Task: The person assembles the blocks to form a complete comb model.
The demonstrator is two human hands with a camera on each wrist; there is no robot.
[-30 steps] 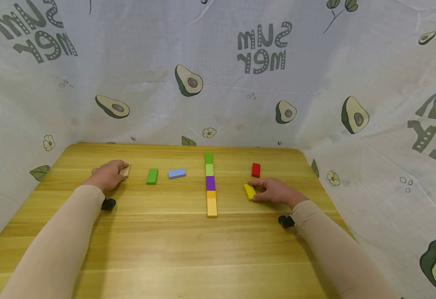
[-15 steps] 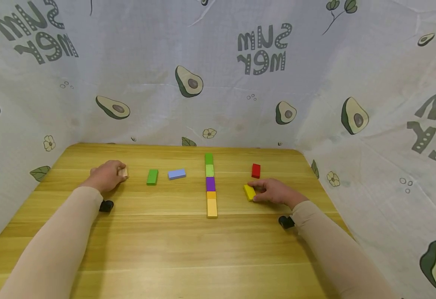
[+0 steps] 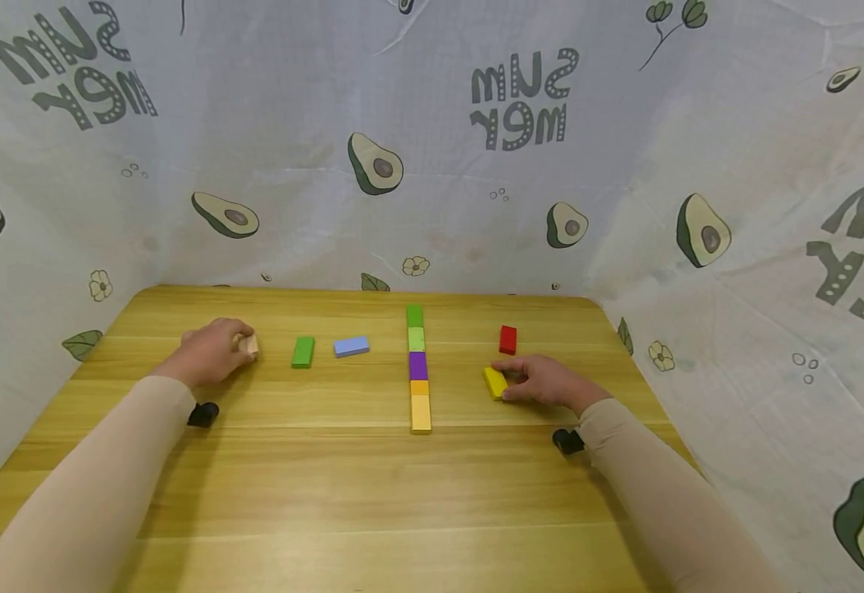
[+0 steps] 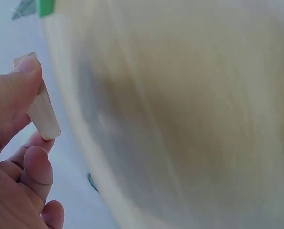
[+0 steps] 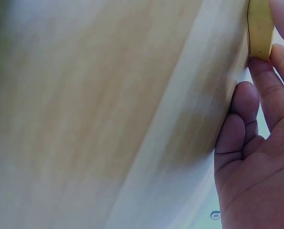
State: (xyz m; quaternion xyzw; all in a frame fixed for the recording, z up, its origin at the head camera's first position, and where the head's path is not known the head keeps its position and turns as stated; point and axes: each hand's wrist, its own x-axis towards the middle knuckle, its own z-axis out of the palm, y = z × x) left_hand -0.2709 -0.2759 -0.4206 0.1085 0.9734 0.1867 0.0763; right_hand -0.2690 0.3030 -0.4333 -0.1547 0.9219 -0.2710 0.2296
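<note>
At the left of the table, my left hand (image 3: 212, 352) pinches a pale natural-wood block (image 4: 44, 114) between thumb and fingers; the left wrist view shows it tilted, with the other fingers curled below it. On the right side my right hand (image 3: 544, 380) holds a yellow block (image 3: 494, 383) by its ends between thumb and fingers, low at the tabletop. The same yellow block (image 5: 260, 31) shows at the top right of the right wrist view. Just beyond the right hand lies a red block (image 3: 508, 339).
A straight column of blocks runs down the middle of the table (image 3: 432, 511), with dark green, light green, purple (image 3: 417, 366), orange and pale yellow (image 3: 420, 413) pieces. A green block (image 3: 302, 352) and a blue block (image 3: 352, 346) lie left of it. Patterned cloth (image 3: 291, 123) surrounds the table.
The pale wood block has turned and tilted in my left hand, and the left wrist has shifted slightly leftward. My right hand stays in place on the yellow block.
</note>
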